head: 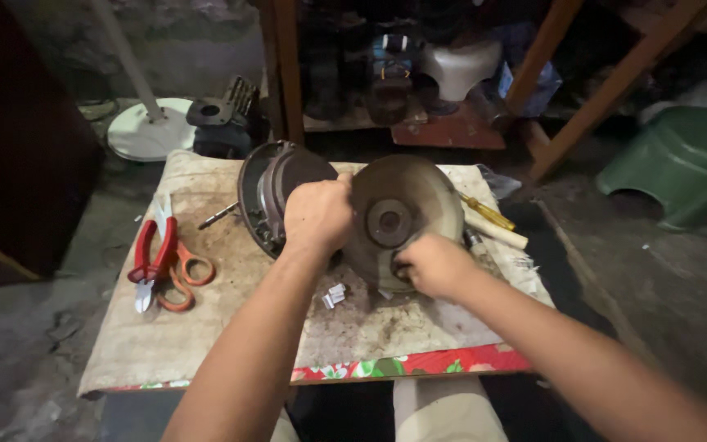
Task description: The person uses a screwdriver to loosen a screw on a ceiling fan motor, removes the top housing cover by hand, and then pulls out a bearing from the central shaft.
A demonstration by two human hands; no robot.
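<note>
The left hand (317, 214) is curled over the top rim of a round metal motor cover (403, 217), gripping it. The right hand (433, 263) is closed on the cover's lower edge, fingers pinching something too small to make out. Just left of the left hand stands the motor housing (267, 192). Farther left lie red pliers (147, 260) and orange scissors (183, 274); beyond the right hand, a yellow screwdriver (488, 214). The cover looks stiff, fairly heavy, and greasy; its rim seems the safest hold.
</note>
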